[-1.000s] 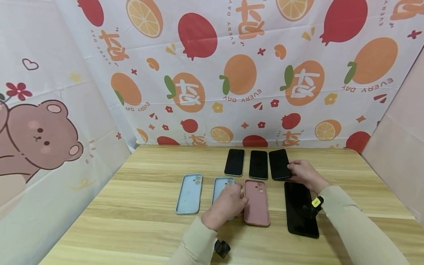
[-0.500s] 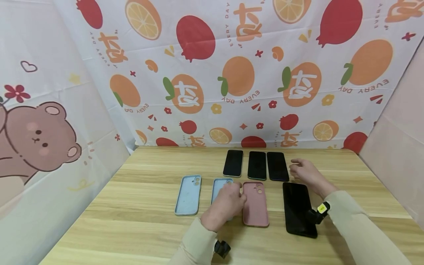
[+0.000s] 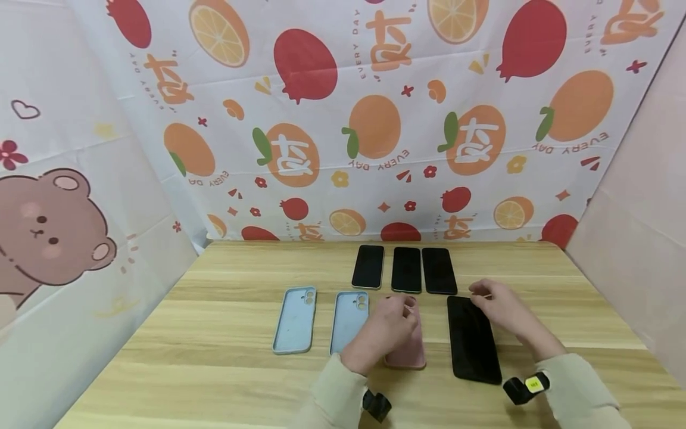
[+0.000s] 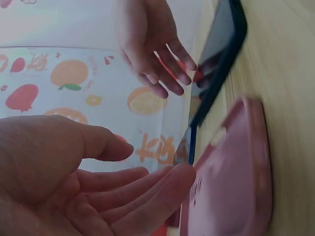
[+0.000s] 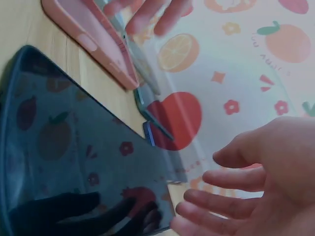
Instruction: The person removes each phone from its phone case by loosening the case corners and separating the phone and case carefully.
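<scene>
In the head view my left hand (image 3: 383,330) hovers over a pink phone case (image 3: 408,356), covering much of its left side. Its fingers are loosely bent with nothing between them, as the left wrist view shows beside the case (image 4: 226,187). My right hand (image 3: 501,307) is at the far right corner of a large black tablet (image 3: 474,342), fingers relaxed and holding nothing. The glossy tablet (image 5: 74,152) mirrors that hand in the right wrist view. Left of the pink case lie two light blue phone cases, one in the middle (image 3: 348,319) and one outermost (image 3: 295,320).
Three black phones lie in a row behind the cases: a left one (image 3: 368,267), a middle one (image 3: 406,270) and a right one (image 3: 439,271). A fruit-print cloth (image 3: 321,119) hangs behind the wooden table (image 3: 187,369), with cloth walls on both sides.
My right hand has let go of the right-hand phone, now straighter in the row, and come nearer to the tablet's far corner. My left hand has shifted right from the middle blue case over the pink one.
</scene>
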### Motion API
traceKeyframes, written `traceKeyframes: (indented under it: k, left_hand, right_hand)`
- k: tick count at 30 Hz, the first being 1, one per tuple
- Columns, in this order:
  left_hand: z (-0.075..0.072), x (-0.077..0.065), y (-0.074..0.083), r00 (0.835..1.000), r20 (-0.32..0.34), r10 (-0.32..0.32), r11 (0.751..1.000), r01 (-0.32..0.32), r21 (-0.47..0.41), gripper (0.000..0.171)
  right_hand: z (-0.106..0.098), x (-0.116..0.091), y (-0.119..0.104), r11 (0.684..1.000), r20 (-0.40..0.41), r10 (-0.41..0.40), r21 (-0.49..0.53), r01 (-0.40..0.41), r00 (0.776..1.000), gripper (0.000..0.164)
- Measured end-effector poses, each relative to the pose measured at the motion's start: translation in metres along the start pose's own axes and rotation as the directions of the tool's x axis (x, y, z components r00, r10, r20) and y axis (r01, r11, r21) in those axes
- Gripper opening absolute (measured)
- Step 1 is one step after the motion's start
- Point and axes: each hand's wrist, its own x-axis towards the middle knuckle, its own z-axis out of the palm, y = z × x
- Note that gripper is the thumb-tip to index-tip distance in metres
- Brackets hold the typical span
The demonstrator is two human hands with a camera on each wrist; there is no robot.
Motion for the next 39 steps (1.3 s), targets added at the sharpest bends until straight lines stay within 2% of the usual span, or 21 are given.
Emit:
traceKeyframes:
  k: [3, 6, 10, 14, 17, 19, 26, 32, 36, 39]
  left_hand:
    - [0.006, 0.003, 0.008, 0.997, 0.055, -0.047, 0.998, 0.05, -0.041, 0.031]
    - [0.014, 0.007, 0.013, 0.992, 0.096, -0.078, 0.994, 0.085, -0.069, 0.034]
    - [0.025, 0.008, 0.017, 0.993, 0.097, -0.072, 0.996, 0.077, -0.05, 0.036]
    - [0.034, 0.008, 0.019, 0.993, 0.099, -0.061, 0.997, 0.066, -0.046, 0.036]
    - [0.041, 0.008, 0.022, 0.988, 0.125, -0.089, 0.99, 0.102, -0.096, 0.037]
    - [0.046, 0.007, 0.025, 0.984, 0.139, -0.108, 0.984, 0.126, -0.125, 0.039]
    - [0.053, 0.011, 0.03, 0.976, 0.167, -0.14, 0.971, 0.168, -0.167, 0.047]
    - [0.056, 0.011, 0.032, 0.981, 0.149, -0.125, 0.975, 0.149, -0.164, 0.048]
    - [0.06, 0.011, 0.033, 0.981, 0.135, -0.14, 0.954, 0.17, -0.247, 0.05]
    - [0.064, 0.012, 0.033, 0.98, 0.137, -0.146, 0.927, 0.184, -0.327, 0.052]
  right_hand:
    - [0.0, -0.008, -0.002, 0.998, -0.031, -0.013, -0.069, 0.011, 0.999, 0.032]
    - [-0.001, -0.014, -0.002, 0.993, -0.027, 0.008, -0.117, -0.012, 1.0, 0.035]
    - [-0.002, -0.02, 0.003, 0.984, -0.005, 0.069, -0.163, -0.069, 0.998, 0.042]
    - [-0.001, -0.027, 0.006, 0.982, 0.075, 0.174, -0.08, -0.168, 0.982, 0.049]
    - [0.001, -0.03, 0.006, 0.968, 0.136, 0.248, 0.011, -0.252, 0.959, 0.049]
    - [0.003, -0.031, 0.007, 0.961, 0.147, 0.264, 0.041, -0.272, 0.953, 0.047]
    - [0.006, -0.029, 0.009, 0.949, 0.176, 0.286, 0.087, -0.304, 0.942, 0.042]
    - [0.009, -0.028, 0.009, 0.945, 0.18, 0.287, 0.105, -0.308, 0.941, 0.039]
    - [0.008, -0.029, 0.008, 0.941, 0.191, 0.285, 0.133, -0.312, 0.939, 0.039]
    - [0.008, -0.03, 0.008, 0.933, 0.205, 0.28, 0.172, -0.316, 0.938, 0.038]
